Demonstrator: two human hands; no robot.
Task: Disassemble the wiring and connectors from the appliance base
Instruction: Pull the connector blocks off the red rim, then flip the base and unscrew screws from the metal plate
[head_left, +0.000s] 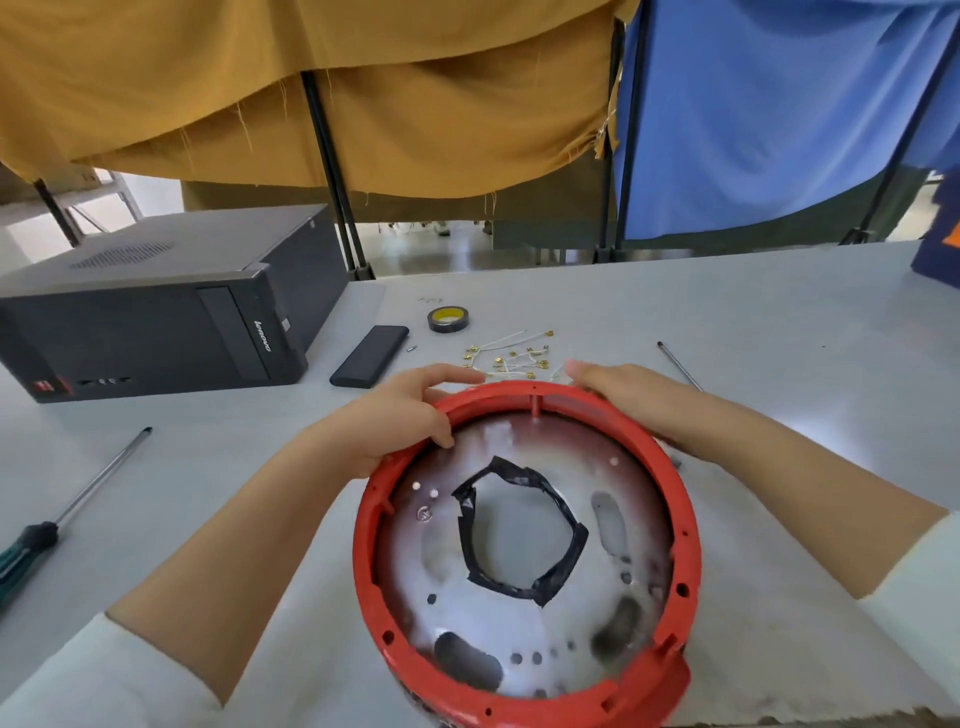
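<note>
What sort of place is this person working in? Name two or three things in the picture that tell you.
Probably a makeshift repair or teardown workbench: a screwdriver and a roll of electrical tape lie on the table, a desktop computer tower lies on its side, and cloth partitions screen it off.

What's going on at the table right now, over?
Both hands, left and right, grip red base rim. Loose wires lie beyond it. Nothing blocking.

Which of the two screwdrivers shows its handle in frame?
The one at the left, lying on the table: its black and green handle shows at the frame edge. Of the right one, behind the right hand, only the thin shaft shows.
</note>
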